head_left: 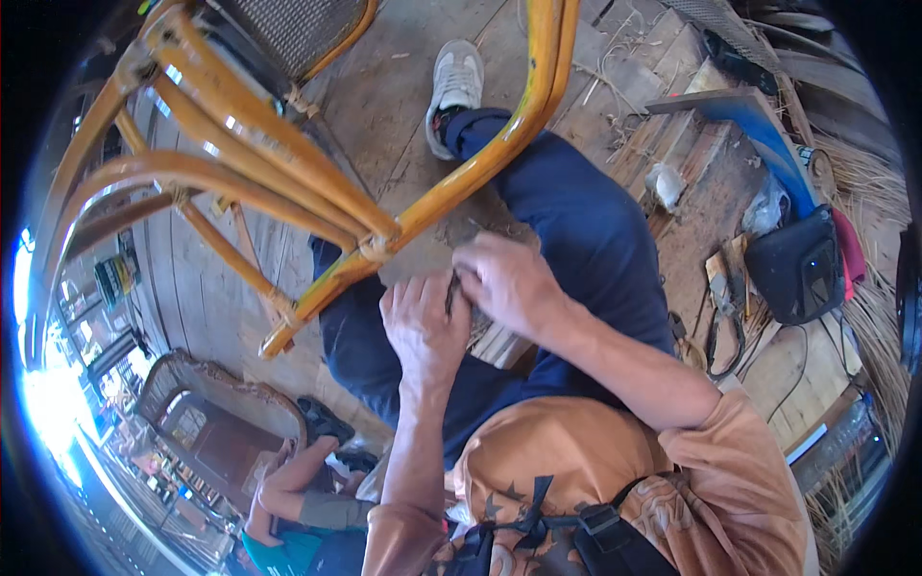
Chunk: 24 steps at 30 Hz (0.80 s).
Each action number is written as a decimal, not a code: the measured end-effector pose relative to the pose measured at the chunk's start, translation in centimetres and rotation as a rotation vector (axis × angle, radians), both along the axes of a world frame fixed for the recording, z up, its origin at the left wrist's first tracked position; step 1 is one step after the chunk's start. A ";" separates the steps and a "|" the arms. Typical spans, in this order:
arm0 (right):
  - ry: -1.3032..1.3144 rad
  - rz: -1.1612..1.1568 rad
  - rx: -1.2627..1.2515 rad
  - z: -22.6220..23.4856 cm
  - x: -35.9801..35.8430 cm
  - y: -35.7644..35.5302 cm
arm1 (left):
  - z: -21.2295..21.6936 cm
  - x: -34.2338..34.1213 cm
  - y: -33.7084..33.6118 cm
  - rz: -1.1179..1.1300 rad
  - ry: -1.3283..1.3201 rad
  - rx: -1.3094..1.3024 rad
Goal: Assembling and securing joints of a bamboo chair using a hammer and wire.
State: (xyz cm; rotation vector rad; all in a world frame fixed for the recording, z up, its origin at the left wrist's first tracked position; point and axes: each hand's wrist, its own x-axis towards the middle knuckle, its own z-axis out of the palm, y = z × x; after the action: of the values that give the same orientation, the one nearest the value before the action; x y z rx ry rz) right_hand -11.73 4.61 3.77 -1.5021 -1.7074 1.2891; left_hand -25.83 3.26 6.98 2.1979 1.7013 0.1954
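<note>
My left hand [424, 315] and my right hand [506, 280] meet above my lap, both with fingers curled. A thin dark piece [450, 292] shows between them; its kind is too small to make out. Just beyond my hands, a glossy yellow-brown rattan furniture frame [459, 197] slants across, with one end by my left knee. Wrapped bindings [375, 249] hold its bent poles together at the joints. I cannot see either hand touching the frame.
On the right are wooden blocks [687, 144], a blue board [768, 134], a black bag [795, 267] and dry palm strips [869, 326]. A carved wicker-backed seat [216, 432] and another person in a green shirt [283, 549] are at lower left. Planks [384, 72] form the floor.
</note>
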 end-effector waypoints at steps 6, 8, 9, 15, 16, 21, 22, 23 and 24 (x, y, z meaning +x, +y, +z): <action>0.130 -0.601 -0.161 -2.2 0.0 2.9 | -0.7 2.4 -1.6 0.233 -0.098 0.106; 0.445 -0.684 -0.188 -1.2 2.0 4.4 | -0.2 2.0 -3.3 0.282 -0.161 0.138; 0.616 -0.725 -0.165 -0.1 3.0 4.6 | 0.2 1.8 -4.3 0.338 -0.206 0.148; 0.768 -0.986 0.221 8.6 14.1 4.4 | 3.1 7.8 1.4 0.361 -0.682 0.197; 0.767 -0.991 0.250 8.8 15.9 4.1 | 3.9 10.4 3.7 0.198 -0.579 0.234; 0.596 -1.032 0.183 5.7 20.9 2.5 | -1.5 21.7 10.1 -0.020 -0.630 0.181; 0.605 -1.049 0.133 5.5 20.9 2.7 | -1.8 21.9 10.2 -0.022 -0.612 0.173; 0.620 -1.055 0.116 5.4 20.2 3.0 | -2.1 21.8 10.0 -0.052 -0.608 0.145; 0.621 -0.988 0.037 5.6 18.9 3.5 | -2.5 21.7 9.7 -0.083 -0.612 0.111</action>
State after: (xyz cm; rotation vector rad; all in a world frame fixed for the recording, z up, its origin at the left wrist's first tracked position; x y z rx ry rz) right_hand 7.16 8.16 9.37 -1.4013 -0.4558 0.9763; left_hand -4.08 12.96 4.45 1.9864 1.2767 0.8580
